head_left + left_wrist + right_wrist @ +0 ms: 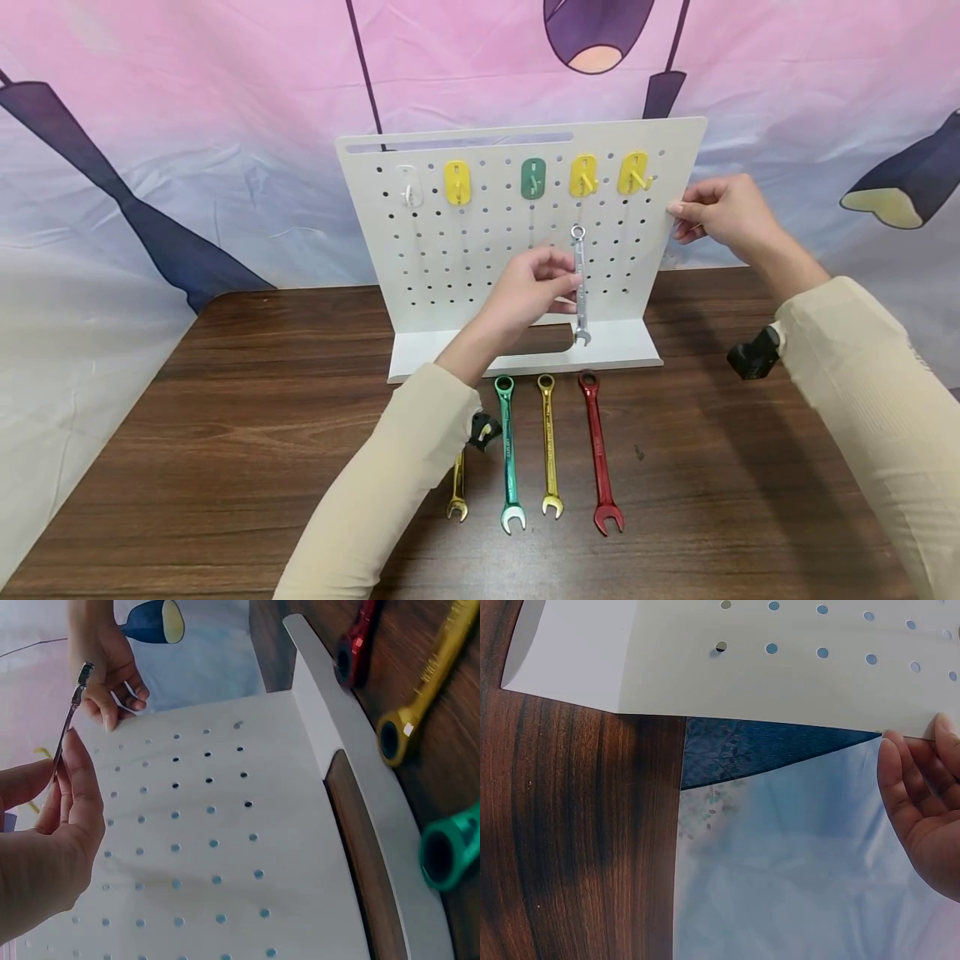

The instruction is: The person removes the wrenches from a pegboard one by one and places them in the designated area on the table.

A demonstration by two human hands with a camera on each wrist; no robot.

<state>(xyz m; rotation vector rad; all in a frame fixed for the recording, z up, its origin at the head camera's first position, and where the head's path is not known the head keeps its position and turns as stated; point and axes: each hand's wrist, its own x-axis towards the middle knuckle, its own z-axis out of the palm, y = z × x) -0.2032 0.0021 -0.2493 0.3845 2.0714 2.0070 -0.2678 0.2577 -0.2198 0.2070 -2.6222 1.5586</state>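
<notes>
My left hand (531, 287) pinches a silver combination wrench (581, 287) between thumb and fingers, ring end up, in front of the white pegboard (480, 225). In the left wrist view the same wrench (66, 727) appears nearly edge-on. With thumb and fingers, my right hand (723, 210) pinches the pegboard's right edge; the right wrist view shows that hand (930, 802) at the rim. Across the board's upper part sit a white hook (408, 187), a yellow hook (457, 183), a green hook (533, 179) and two more yellow hooks, one (583, 176) above the wrench and another (634, 173) farther right.
On the brown table (300, 400), before the board's base, lie a green wrench (508, 454), a yellow wrench (550, 446) and a red wrench (598, 454). Another yellow wrench (458, 492) is partly hidden by my left sleeve. A patterned cloth (247, 125) hangs behind.
</notes>
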